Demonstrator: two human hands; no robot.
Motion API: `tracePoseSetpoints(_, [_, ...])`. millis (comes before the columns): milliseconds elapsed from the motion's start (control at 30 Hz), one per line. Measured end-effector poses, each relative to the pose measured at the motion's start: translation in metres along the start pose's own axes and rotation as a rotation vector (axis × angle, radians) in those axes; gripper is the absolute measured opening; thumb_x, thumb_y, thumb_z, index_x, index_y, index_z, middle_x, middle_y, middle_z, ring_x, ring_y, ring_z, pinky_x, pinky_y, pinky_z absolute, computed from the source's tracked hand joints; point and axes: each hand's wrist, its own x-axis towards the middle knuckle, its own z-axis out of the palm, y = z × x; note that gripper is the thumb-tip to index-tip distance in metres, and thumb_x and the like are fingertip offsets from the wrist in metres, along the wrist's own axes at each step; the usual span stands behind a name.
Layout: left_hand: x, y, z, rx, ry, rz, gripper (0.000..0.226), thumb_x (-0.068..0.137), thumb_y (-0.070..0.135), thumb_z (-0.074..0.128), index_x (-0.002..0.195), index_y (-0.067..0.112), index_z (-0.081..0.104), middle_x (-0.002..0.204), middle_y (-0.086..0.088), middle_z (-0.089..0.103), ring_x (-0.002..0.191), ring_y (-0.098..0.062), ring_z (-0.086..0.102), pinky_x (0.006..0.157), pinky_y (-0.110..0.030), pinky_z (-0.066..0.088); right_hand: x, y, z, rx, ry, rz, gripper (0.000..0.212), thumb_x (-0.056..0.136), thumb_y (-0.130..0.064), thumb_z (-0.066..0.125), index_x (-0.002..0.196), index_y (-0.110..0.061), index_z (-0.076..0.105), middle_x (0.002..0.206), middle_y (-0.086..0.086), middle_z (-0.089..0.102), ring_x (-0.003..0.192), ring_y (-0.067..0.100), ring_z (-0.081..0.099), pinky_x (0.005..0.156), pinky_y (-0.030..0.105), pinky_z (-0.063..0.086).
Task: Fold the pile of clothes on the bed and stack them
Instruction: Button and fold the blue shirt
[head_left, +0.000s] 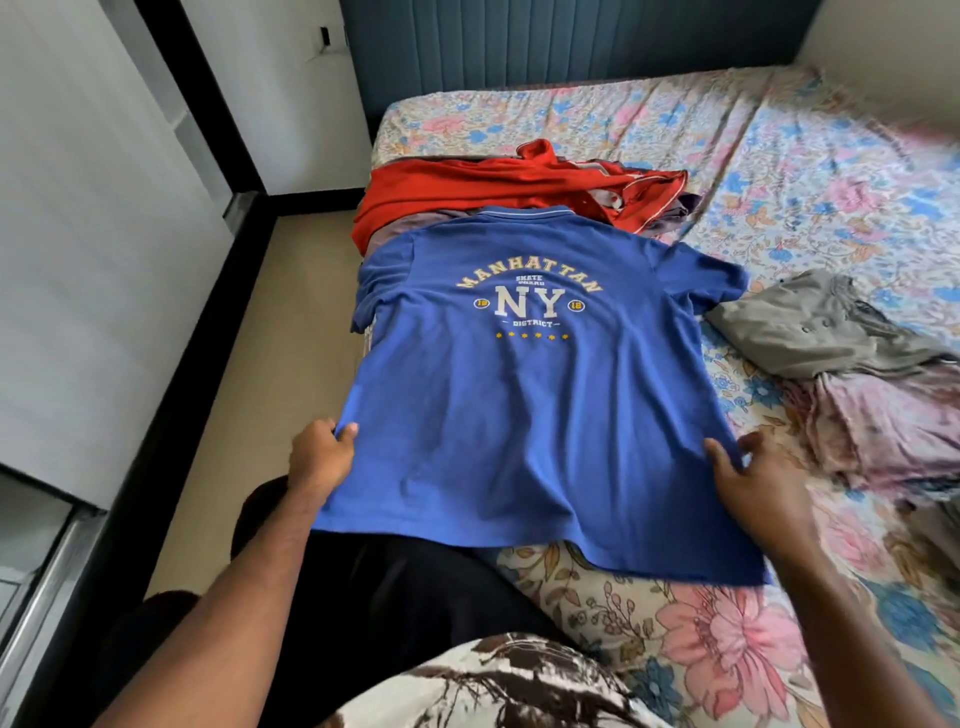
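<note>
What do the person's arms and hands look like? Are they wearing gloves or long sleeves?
No gloves and no long sleeves. The left hand and the right hand are bare, and both forearms are uncovered. No rings, watch or bracelet show. At the bottom edge you can see a cream top with brown blotches.

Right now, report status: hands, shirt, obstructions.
Left hand pinching blue Manhattan NY polo shirt at its left edge; right hand on right edge. Shirt spread print-up, unfolded. Red garment pile under collar; folded grey stack clear.
</note>
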Motion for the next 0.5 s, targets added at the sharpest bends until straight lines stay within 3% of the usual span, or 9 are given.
tracePoseSetpoints(67, [-0.005,-0.005,-0.006,0.087,0.022,0.038,0.034,0.099,0.028,0.059,0.077,0.003,0.052,0.086,-0.026,0.064,0.088,-0.047,0.061,0.070,-0.043,0.043,-0.028,0.005,0.007,-0.053,0.015,-0.004,0.039,0.100,-0.047,0.056,0.111,-0.011,0.045,0.081,0.012,0.053,0.068,0.031,0.049,0.064,0.038,0.037])
tracePoseSetpoints(167, [-0.003,-0.017,-0.018,0.243,-0.003,0.073,0.036,0.101,0.033,0.055,0.096,-0.003,0.059,0.101,-0.029,0.065,0.097,-0.048,0.061,0.077,-0.045,0.047,-0.044,0.017,0.007,-0.147,0.020,-0.035,0.036,0.102,-0.048,0.050,0.112,-0.015,0.040,0.080,0.012,0.052,0.065,0.031,0.049,0.060,0.038,0.039])
tracePoseSetpoints(333, [-0.007,-0.022,-0.029,0.386,-0.040,0.145,0.037,0.104,0.036,0.048,0.099,0.000,0.056,0.108,-0.029,0.063,0.099,-0.047,0.060,0.084,-0.049,0.050,-0.032,0.033,-0.015,-0.230,0.085,-0.031,0.038,0.098,-0.046,0.058,0.108,-0.014,0.040,0.091,0.030,0.066,0.082,0.046,0.064,0.065,0.043,0.043])
tracePoseSetpoints(433, [-0.016,-0.014,-0.030,0.495,-0.020,0.192,0.040,0.103,0.042,0.047,0.107,0.003,0.056,0.111,-0.024,0.063,0.102,-0.045,0.060,0.083,-0.046,0.049,-0.030,0.031,-0.008,-0.391,0.075,0.002,0.042,0.097,-0.049,0.055,0.112,-0.012,0.043,0.104,0.024,0.061,0.088,0.041,0.063,0.065,0.042,0.046])
tracePoseSetpoints(500, [-0.019,-0.008,-0.030,0.597,0.001,0.238,0.038,0.102,0.043,0.049,0.111,0.007,0.055,0.111,-0.020,0.064,0.104,-0.043,0.061,0.079,-0.044,0.047,-0.024,0.024,-0.003,-0.452,0.117,-0.023,0.044,0.093,-0.048,0.056,0.119,-0.012,0.048,0.116,0.020,0.054,0.098,0.040,0.060,0.076,0.047,0.049])
